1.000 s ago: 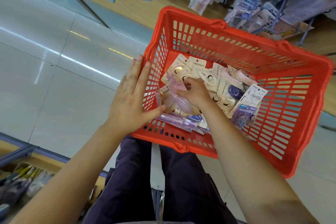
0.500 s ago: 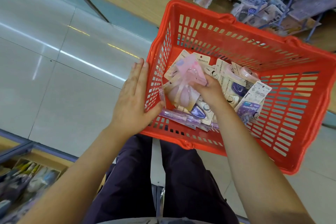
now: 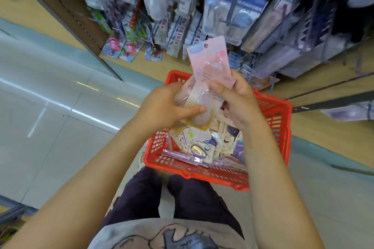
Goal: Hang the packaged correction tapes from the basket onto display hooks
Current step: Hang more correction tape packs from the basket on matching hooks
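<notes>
Both hands hold packs above the basket (image 3: 281, 127): the right hand (image 3: 234, 99) pinches a pink pack (image 3: 210, 60), the left hand (image 3: 162, 105) grips clear ones (image 3: 194, 103). Light, stiff card with slippery blisters (probably); pinch the card edge, leaving the hang hole (image 3: 206, 45) free.

1. Two hands above the red basket (image 3: 269, 127): left hand (image 3: 162, 107), right hand (image 3: 238, 101).
2. At least two packaged correction tapes (image 3: 208, 79) held over that basket; exact number unclear.
3. Many more packets (image 3: 202, 143) inside the basket, uncountable.
4. One basket.
</notes>
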Demonstrator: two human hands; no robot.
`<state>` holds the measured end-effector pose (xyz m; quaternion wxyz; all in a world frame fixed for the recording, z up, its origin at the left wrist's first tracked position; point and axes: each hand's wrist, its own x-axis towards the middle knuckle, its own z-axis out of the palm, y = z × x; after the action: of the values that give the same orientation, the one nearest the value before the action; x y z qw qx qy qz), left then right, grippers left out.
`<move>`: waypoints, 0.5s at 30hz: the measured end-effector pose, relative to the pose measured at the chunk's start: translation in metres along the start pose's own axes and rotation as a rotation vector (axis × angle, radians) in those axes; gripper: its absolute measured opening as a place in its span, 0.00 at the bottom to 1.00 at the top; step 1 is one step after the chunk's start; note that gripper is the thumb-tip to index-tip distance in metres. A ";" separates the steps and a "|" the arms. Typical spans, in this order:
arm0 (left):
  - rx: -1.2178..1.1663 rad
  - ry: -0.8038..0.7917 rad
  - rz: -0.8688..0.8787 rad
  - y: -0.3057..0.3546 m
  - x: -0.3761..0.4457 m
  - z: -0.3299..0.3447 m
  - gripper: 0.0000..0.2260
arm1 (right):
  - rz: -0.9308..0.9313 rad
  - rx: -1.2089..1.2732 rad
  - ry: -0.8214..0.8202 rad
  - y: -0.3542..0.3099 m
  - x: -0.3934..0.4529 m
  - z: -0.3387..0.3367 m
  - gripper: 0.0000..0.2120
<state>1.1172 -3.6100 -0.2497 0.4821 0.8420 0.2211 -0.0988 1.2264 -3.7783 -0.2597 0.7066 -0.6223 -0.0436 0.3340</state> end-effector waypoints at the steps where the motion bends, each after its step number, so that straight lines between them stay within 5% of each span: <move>1: -0.151 -0.017 0.002 0.016 -0.005 -0.009 0.24 | -0.030 0.023 0.012 -0.018 -0.007 0.007 0.18; 6: -0.528 -0.144 0.097 0.086 -0.041 -0.045 0.18 | -0.148 -0.022 0.097 -0.093 -0.043 0.027 0.12; 11: -0.746 -0.004 0.149 0.125 -0.058 -0.067 0.16 | -0.196 -0.066 0.059 -0.144 -0.062 0.032 0.27; 15: -0.789 0.005 0.143 0.143 -0.045 -0.091 0.22 | -0.295 -0.151 0.132 -0.174 -0.064 0.041 0.09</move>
<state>1.1395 -3.6071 -0.0759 0.7735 0.6058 0.1842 0.0294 1.2302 -3.7777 -0.0698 0.7006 -0.6810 -0.1126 0.1810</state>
